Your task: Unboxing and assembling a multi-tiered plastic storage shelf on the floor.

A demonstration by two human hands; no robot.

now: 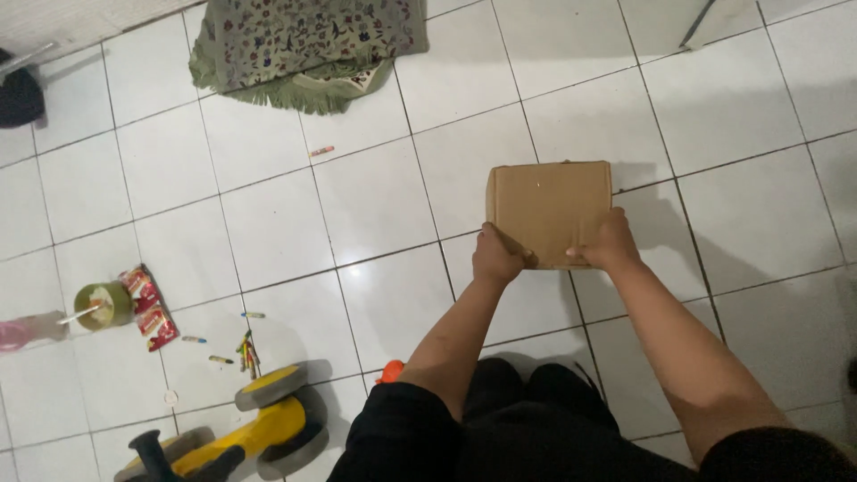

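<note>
Cardboard box (549, 212) sits flat on the white tiled floor (375, 205), directly ahead of my knees in the head view. My left hand (496, 257) and right hand (611, 243) both clasp its near edge, thumbs on top, probably to steady or lift it evenly. Off to the left lie a yellow ride-on toy (241, 428), scattered crayons (243, 350) and a green rug (303, 45).

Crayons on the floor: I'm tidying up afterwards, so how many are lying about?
About 5: one crayon near the green rug, three singles left of the ride-on toy, plus a small cluster that may hide more.
</note>
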